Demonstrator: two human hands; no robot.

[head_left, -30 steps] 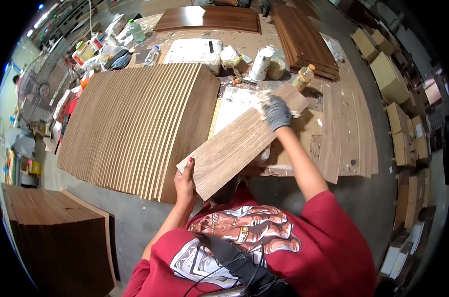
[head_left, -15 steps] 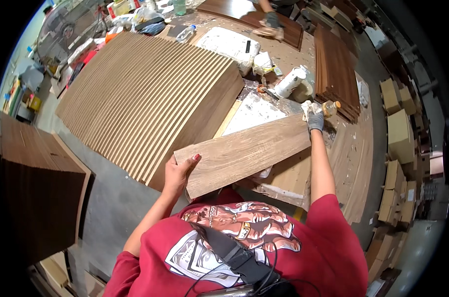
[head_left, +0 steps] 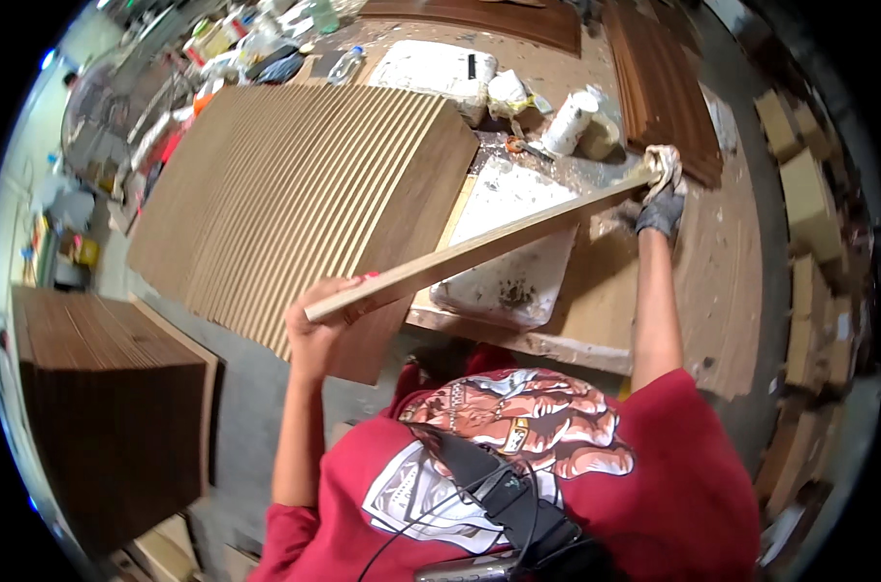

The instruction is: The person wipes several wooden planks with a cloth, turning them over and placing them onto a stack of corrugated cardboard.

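Brown panels [head_left: 111, 436] stand stacked at the lower left of the frame, their near side in deep shadow, and in the upper left a fan [head_left: 111, 121] stands beside the cluttered end of the table [head_left: 591, 73]. Next, left of centre, comes a long row of boards [head_left: 295, 194], set so that their pale edges show as stripes. Over the near right part of that row, the bare left hand [head_left: 314, 315] is closed around the lower end of a single wooden board [head_left: 489, 242], red nails showing at its upper side. This board slants across the middle of the frame, rising to the right, with a narrow edge turned up to view. Below it lies a stained white slab [head_left: 513, 281]; above, in the upper centre, are a wrapped white package [head_left: 426, 73] and a white bottle [head_left: 571, 121]. Right of centre, the right hand [head_left: 662, 209], in a grey glove, grips a crumpled pale rag [head_left: 664, 167] at the board's upper end. Dark reddish-brown panels [head_left: 659, 87] lie piled in the upper right, and cardboard boxes [head_left: 807, 199] line the far right.
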